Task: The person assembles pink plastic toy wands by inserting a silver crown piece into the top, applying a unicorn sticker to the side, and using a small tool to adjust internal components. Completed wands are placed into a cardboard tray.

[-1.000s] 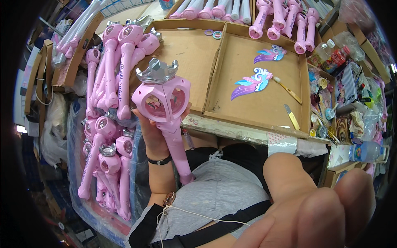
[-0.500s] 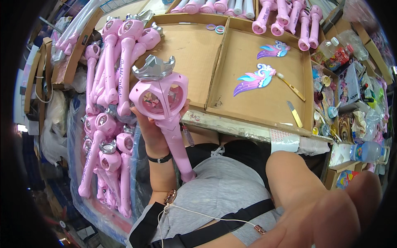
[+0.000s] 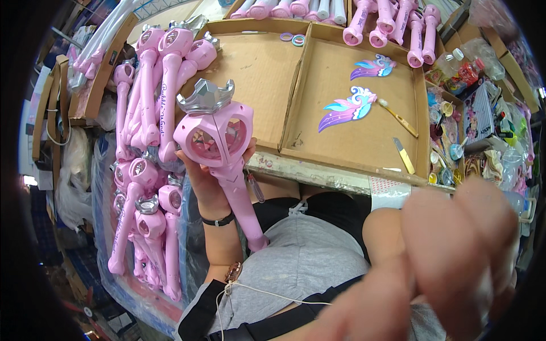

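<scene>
A pink toy wand (image 3: 239,196) with a silver crown and a round windowed head stands tilted over my lap, its lower end against my grey shirt. Wrapped around it just below the head is my left hand (image 3: 206,187). A small capped metal-and-clear piece (image 3: 255,187) hangs beside the wand's neck. My right hand (image 3: 449,261) looms large and blurred near the camera at the lower right. Its fingers look bent, but whether they hold anything cannot be made out. Two purple-and-blue wing cutouts (image 3: 348,109) lie in the cardboard tray (image 3: 364,150).
A brush (image 3: 400,118) and a yellow utility knife (image 3: 404,156) lie in the tray's right section. Finished-looking crowned wands (image 3: 149,96) pile up at left, with more in a plastic-lined bin (image 3: 104,227). Handles (image 3: 355,28) line the back. Jars and bottles (image 3: 455,59) crowd the right.
My right hand has risen and moved inward, covering more of the lower right. The wand in my left hand has shifted slightly left in view.
</scene>
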`<control>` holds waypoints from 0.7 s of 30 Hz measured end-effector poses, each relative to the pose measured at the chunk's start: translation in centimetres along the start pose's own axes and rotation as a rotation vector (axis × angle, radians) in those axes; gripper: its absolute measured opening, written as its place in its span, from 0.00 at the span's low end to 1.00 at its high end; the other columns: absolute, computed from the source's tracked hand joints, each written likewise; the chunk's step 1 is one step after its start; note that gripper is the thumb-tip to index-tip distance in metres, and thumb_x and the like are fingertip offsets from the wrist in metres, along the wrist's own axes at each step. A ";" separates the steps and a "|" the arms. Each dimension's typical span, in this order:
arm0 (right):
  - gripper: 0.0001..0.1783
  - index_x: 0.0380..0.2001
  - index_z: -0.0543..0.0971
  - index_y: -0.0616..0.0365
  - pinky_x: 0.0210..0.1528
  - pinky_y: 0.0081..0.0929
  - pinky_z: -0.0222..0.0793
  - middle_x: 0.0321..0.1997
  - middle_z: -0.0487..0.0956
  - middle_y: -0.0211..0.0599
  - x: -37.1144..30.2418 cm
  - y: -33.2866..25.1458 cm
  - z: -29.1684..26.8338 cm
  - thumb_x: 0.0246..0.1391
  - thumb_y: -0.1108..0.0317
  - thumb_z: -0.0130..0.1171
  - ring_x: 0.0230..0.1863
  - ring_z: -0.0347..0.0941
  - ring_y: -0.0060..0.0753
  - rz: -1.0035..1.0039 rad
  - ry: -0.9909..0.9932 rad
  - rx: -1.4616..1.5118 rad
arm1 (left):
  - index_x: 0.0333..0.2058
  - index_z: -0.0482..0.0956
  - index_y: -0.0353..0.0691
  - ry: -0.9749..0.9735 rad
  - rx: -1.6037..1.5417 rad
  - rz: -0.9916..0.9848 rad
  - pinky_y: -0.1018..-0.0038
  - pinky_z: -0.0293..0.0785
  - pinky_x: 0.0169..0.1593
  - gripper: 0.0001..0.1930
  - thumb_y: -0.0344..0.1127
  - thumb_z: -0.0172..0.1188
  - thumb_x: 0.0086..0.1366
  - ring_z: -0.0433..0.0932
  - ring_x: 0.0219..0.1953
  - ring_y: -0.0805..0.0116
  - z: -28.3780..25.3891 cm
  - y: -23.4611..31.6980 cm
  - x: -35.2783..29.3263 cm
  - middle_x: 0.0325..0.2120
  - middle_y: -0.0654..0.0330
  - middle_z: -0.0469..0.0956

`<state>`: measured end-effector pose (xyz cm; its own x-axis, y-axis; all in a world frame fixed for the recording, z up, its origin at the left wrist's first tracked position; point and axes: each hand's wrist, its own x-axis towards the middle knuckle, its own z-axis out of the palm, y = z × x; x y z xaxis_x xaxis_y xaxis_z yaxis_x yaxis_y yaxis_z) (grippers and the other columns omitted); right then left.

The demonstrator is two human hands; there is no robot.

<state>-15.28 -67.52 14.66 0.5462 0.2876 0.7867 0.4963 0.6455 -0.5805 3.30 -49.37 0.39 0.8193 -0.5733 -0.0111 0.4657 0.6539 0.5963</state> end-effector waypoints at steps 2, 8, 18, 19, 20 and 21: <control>0.20 0.30 0.65 0.53 0.38 0.40 0.54 0.35 0.66 0.42 -0.1 0.1 0.1 0.61 0.47 0.41 0.35 0.58 0.42 0.003 -0.001 -0.010 | 0.59 0.55 0.39 0.026 0.019 0.036 0.49 0.69 0.53 0.45 0.70 0.46 0.55 0.70 0.52 0.50 0.1 -0.1 0.0 0.53 0.48 0.66; 0.20 0.28 0.65 0.53 0.36 0.38 0.55 0.33 0.67 0.41 0.1 -0.2 0.7 0.61 0.47 0.41 0.32 0.59 0.40 -0.010 -0.007 -0.037 | 0.59 0.55 0.38 -0.022 0.057 0.018 0.50 0.70 0.52 0.45 0.71 0.46 0.55 0.70 0.51 0.50 0.0 0.0 -0.1 0.53 0.47 0.65; 0.20 0.26 0.65 0.53 0.32 0.35 0.57 0.30 0.68 0.39 0.0 -0.2 0.4 0.61 0.48 0.41 0.28 0.60 0.36 0.159 -0.007 -0.135 | 0.60 0.55 0.39 0.007 0.059 0.018 0.51 0.70 0.53 0.45 0.71 0.46 0.55 0.70 0.51 0.49 -0.2 -0.1 -0.1 0.53 0.48 0.66; 0.20 0.26 0.65 0.53 0.32 0.34 0.57 0.30 0.68 0.39 -0.1 -0.4 0.3 0.61 0.48 0.41 0.28 0.60 0.36 0.200 -0.007 -0.163 | 0.59 0.55 0.39 0.005 0.037 0.021 0.51 0.70 0.53 0.45 0.71 0.46 0.55 0.71 0.51 0.49 -0.2 -0.1 -0.1 0.52 0.48 0.66; 0.20 0.26 0.65 0.53 0.31 0.34 0.57 0.29 0.68 0.39 -0.2 -0.5 0.3 0.61 0.48 0.41 0.27 0.60 0.35 0.252 -0.016 -0.196 | 0.59 0.56 0.39 0.003 0.015 0.022 0.51 0.70 0.52 0.45 0.71 0.46 0.55 0.71 0.50 0.48 -0.2 -0.1 -0.1 0.52 0.48 0.66; 0.20 0.26 0.65 0.53 0.31 0.34 0.57 0.29 0.68 0.38 -0.4 -0.5 0.1 0.61 0.48 0.41 0.27 0.60 0.35 0.315 -0.012 -0.241 | 0.59 0.56 0.39 -0.002 0.022 0.011 0.51 0.70 0.52 0.45 0.71 0.46 0.55 0.71 0.50 0.48 -0.2 0.0 0.0 0.52 0.48 0.66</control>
<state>-15.77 -67.86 14.64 0.6900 0.4541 0.5636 0.4508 0.3397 -0.8255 3.34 -49.23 0.19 0.8238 -0.5669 -0.0032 0.4492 0.6492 0.6138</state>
